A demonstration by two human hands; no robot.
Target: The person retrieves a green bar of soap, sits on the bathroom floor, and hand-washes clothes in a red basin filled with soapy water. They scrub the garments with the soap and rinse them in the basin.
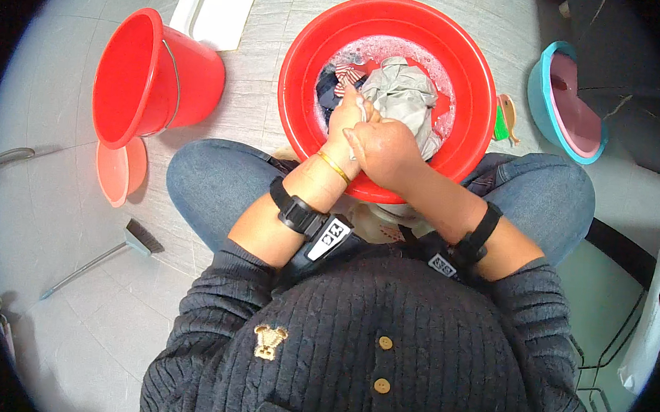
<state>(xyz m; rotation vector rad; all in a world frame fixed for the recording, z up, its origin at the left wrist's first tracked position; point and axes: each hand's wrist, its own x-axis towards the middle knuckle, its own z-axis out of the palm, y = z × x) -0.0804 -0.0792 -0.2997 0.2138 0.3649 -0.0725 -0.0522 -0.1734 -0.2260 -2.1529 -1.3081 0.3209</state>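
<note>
A large red basin [295,89] stands on the floor between my knees, with soapy water [432,60] in it. My left hand [347,117], a gold bangle on its wrist, and my right hand [389,150] meet over the near side of the basin. Both are closed, pressed together on a bit of pale wet cloth [363,110] that shows between the fingers. It looks like part of the light grey garment [401,92] heaped in the water just beyond, though my hands hide the join. A dark blue garment [327,88] and a red-and-white striped piece [347,77] lie left of it.
On the left, a red bucket [205,71] with a wire handle lies tilted beside a small salmon-pink basin [122,172]. A broom [140,239] is nearer. Right of the basin are a green brush [502,122] and a turquoise basin [540,98] holding a pink one [577,120].
</note>
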